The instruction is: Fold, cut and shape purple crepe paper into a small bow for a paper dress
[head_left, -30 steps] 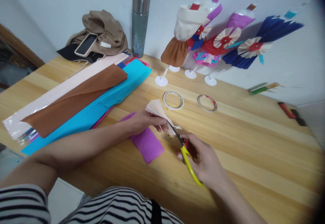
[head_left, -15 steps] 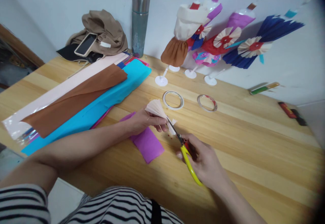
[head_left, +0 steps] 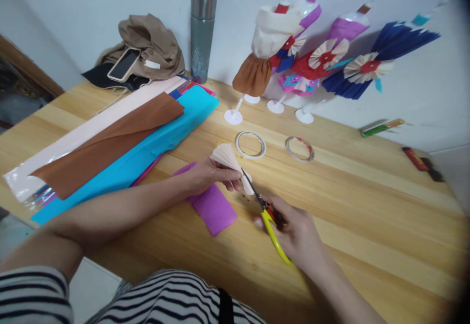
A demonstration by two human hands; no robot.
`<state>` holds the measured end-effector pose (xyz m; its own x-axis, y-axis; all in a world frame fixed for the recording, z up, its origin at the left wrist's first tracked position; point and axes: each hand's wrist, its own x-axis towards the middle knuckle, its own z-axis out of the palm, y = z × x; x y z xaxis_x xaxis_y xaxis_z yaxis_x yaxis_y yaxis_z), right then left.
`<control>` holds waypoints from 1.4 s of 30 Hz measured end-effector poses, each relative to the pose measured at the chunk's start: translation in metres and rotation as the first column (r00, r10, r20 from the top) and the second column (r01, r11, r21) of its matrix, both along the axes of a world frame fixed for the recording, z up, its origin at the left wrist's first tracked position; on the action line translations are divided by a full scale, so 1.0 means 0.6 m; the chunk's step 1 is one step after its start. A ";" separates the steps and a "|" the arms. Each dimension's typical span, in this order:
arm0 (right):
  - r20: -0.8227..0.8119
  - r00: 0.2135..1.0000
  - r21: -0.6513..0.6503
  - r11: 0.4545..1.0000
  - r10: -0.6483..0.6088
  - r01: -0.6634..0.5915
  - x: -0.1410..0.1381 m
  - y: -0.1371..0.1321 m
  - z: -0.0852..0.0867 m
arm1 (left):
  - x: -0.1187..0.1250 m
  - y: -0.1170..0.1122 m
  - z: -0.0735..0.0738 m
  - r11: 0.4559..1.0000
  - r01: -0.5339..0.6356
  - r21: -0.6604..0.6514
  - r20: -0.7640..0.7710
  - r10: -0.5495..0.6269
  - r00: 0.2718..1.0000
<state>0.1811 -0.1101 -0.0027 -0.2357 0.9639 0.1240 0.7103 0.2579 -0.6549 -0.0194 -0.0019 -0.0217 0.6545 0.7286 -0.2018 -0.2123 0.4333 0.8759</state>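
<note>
Between thumb and fingers, my left hand (head_left: 211, 173) pinches a cream pleated paper fan (head_left: 225, 156), its wide end fanned toward the back. My right hand (head_left: 293, 226) grips yellow-handled scissors (head_left: 274, 241), whose dark blades reach the fan's narrow end. Small cream paper scraps and tiny dark red bits lie by the blade tips. A strip of purple crepe paper (head_left: 214, 211) rests on the table beneath my left hand.
Two tape rolls, one white (head_left: 250, 156) and one with red (head_left: 308, 157), lie behind my hands. Paper-dressed stemmed cups (head_left: 253, 77) stand at the wall. Brown paper (head_left: 110, 140), blue paper (head_left: 147, 152), a flask (head_left: 201, 40), a phone (head_left: 125, 64) and a cloth bag (head_left: 161, 45) occupy the left.
The scissors have shifted very slightly, and the small cream scrap beside the blades has moved down closer to them. My left hand and the fan look almost unmoved.
</note>
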 end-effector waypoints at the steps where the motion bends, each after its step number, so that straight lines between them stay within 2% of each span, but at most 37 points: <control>1: 0.011 1.000 0.006 1.000 0.002 -0.002 0.001 0.000 -0.001 | 0.000 0.000 0.000 1.000 0.001 0.002 -0.002 -0.001 1.000; 4: 0.019 1.000 0.000 1.000 0.004 -0.004 0.004 0.001 -0.005 | -0.001 0.000 0.000 1.000 0.005 0.006 0.001 -0.005 1.000; 10: -0.043 0.999 -0.118 0.993 -0.019 0.014 0.007 0.000 -0.009 | -0.001 0.002 -0.001 1.000 -0.004 -0.009 0.022 0.005 1.000; 14: -0.043 0.999 -0.143 0.990 -0.024 0.017 0.009 -0.003 -0.011 | -0.001 0.002 -0.001 1.000 0.001 -0.007 0.015 -0.001 1.000; 22: -0.009 1.000 -0.140 0.990 0.021 -0.022 0.004 -0.004 -0.002 | -0.004 0.000 -0.002 1.000 0.021 0.020 -0.010 -0.021 1.000; 32: -0.012 1.000 -0.122 0.992 -0.013 0.011 -0.004 -0.002 0.000 | -0.004 -0.003 -0.002 0.993 0.089 0.071 -0.042 -0.087 0.995; 42: 0.000 0.999 -0.101 0.994 -0.036 0.035 -0.003 0.000 -0.006 | -0.005 -0.002 -0.007 0.995 0.079 0.066 -0.041 -0.077 0.996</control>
<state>0.1794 -0.1098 -0.0065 -0.2010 0.9792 0.0263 0.7166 0.1653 -0.6776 -0.0223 -0.0029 -0.0260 0.7026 0.6885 -0.1800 -0.1458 0.3868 0.9106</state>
